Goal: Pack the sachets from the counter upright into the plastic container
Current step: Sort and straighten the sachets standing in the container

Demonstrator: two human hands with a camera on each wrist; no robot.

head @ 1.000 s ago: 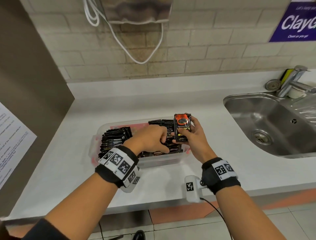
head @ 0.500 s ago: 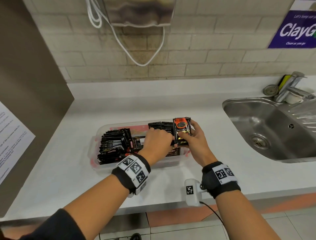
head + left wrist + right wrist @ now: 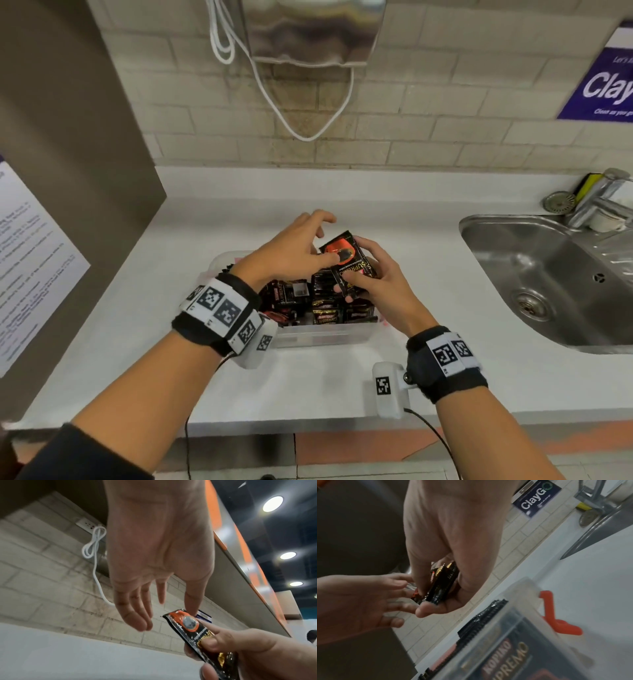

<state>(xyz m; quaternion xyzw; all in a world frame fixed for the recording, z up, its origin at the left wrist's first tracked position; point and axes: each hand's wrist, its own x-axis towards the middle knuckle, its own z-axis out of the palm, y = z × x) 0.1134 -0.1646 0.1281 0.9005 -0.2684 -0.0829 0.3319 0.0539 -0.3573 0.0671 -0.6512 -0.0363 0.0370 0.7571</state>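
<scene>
Head view alone shows sachets (image 3: 325, 301) standing in the plastic container (image 3: 322, 337).

Left hand (image 3: 291, 251) now out of container (image 3: 325, 337), fingers (image 3: 137, 618) spread.

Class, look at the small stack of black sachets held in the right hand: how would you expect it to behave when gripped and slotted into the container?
The sachets look glossy, so probably slippery. The thin stack, pinched by the right hand, likely flexes and could fan apart.
</scene>
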